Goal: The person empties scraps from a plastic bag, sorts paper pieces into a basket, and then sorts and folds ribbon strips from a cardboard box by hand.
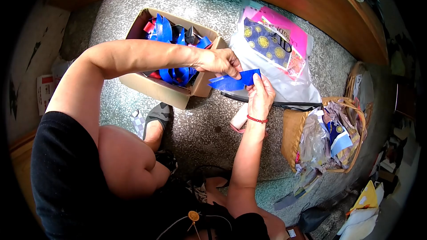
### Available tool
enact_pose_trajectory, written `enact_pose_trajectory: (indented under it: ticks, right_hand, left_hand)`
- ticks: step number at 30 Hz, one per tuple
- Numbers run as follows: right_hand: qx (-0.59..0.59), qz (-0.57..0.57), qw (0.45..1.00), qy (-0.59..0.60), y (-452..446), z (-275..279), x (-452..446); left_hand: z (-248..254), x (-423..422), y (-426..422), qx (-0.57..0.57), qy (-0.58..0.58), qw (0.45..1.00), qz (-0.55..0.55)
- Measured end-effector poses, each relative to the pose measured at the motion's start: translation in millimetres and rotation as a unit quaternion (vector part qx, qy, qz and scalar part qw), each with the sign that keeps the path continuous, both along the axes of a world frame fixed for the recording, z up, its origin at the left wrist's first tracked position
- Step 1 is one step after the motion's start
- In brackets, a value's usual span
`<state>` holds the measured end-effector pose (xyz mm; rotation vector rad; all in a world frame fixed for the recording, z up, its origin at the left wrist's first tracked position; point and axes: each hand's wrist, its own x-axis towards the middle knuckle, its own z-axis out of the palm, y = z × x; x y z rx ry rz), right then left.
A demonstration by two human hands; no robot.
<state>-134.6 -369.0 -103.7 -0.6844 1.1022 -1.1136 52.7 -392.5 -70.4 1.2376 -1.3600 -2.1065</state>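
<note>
A shiny blue strip (227, 83) with a pointed left end is stretched between my two hands, over the floor just right of a cardboard box. My left hand (222, 63) pinches its upper edge near the middle, fingers curled. At its right end, my right hand (261, 91) grips it between thumb and fingers; a red bead bracelet is on that wrist. The open cardboard box (155, 92) holds blue, red and black pieces (164, 29). My left forearm crosses over the box and hides part of what lies inside.
Behind my hands lies a clear plastic bag (293, 86) with pink and patterned sheets. At the right stands a basket (293, 135) filled with scraps and plastic. A pale cylinder (240, 118) lies on the speckled floor. Wooden furniture (329, 13) borders the far side.
</note>
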Motion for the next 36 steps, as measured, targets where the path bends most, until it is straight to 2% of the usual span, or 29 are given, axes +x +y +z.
enact_pose_trajectory:
  ticks: [4,11,23,33,36]
  right_hand:
    - [-0.006,-0.014,1.000,-0.008,-2,2,0]
    - [-0.005,-0.018,1.000,0.001,-1,3,0]
    - [-0.017,-0.030,0.999,0.023,-2,4,2]
    - [0.023,-0.019,0.999,-0.019,-2,5,4]
    - [0.004,0.012,1.000,-0.012,1,0,6]
  left_hand:
    - [-11,4,1,0.005,-0.005,1.000,-0.018]
    - [-7,4,3,0.076,0.070,0.995,-0.014]
    - [-10,8,3,0.055,0.074,0.994,-0.062]
    - [-11,11,3,0.055,0.055,0.995,-0.065]
    - [-8,10,4,0.067,0.054,0.996,-0.032]
